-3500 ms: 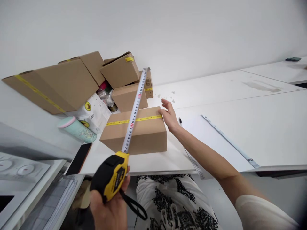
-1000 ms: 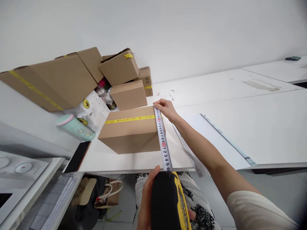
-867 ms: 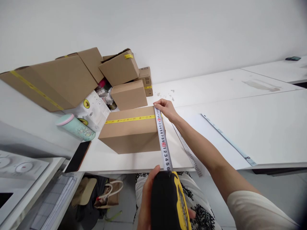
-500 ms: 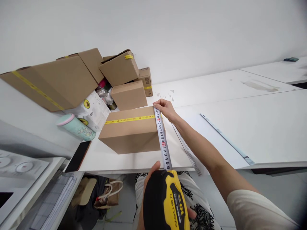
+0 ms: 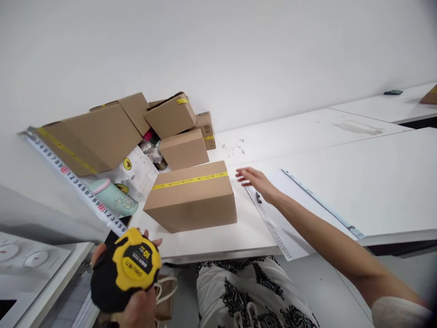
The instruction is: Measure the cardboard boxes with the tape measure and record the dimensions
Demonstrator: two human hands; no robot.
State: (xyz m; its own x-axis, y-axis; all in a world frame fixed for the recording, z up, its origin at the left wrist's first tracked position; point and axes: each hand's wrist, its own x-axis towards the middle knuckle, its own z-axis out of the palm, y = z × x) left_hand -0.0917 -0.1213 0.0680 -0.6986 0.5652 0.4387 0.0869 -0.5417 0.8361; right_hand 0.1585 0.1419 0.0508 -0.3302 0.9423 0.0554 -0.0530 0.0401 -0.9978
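Note:
My left hand [image 5: 141, 300] grips a yellow and black tape measure [image 5: 136, 259] at the lower left, fingers wrapped round its case. Its white blade [image 5: 77, 183] sticks out toward the upper left, in front of the mint bottle and the big box, its tip free in the air. My right hand [image 5: 256, 181] hovers above the table with fingers apart, holding nothing, just right of a closed cardboard box [image 5: 194, 212]. Yellow tape runs along the top of that box.
Several cardboard boxes [image 5: 170, 118] are piled against the wall at left, beside a mint bottle [image 5: 116, 198] and a white avocado-print box [image 5: 138, 171]. A spiral notebook [image 5: 283, 223] and a light blue strip [image 5: 321, 204] lie on the white table [image 5: 385, 182].
My left hand has swung left with the tape measure, its blade now off the box. The right hand has let go of the blade's end and moved slightly right and down.

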